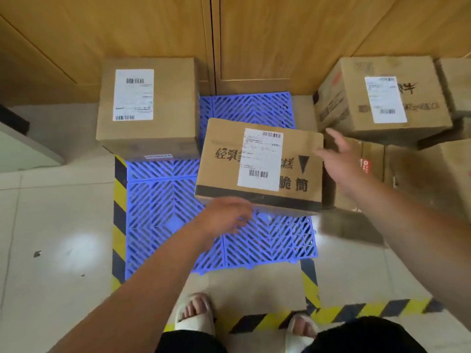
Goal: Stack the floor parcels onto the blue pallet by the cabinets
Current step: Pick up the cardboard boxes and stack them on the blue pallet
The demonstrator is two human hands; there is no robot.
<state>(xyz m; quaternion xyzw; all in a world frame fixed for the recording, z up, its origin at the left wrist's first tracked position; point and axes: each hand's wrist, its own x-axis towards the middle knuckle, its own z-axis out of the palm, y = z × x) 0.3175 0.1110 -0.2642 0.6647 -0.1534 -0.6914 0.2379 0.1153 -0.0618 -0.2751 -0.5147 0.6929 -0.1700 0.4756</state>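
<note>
Head view: one parcel (175, 110) sits on the blue pallet's (163, 200) far left corner, a second parcel (224, 174) lies toward its right edge between loose, open-fingered left hand (224, 215) and right hand (339, 161), and a pile of parcels (356, 103) waits beside it.

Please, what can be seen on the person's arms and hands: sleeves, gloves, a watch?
No sleeves show: both arms are bare as far as the picture reaches. The left hand and the right hand wear no gloves, and no watch, bracelet or ring is visible, though the hands are slightly blurred.
</note>
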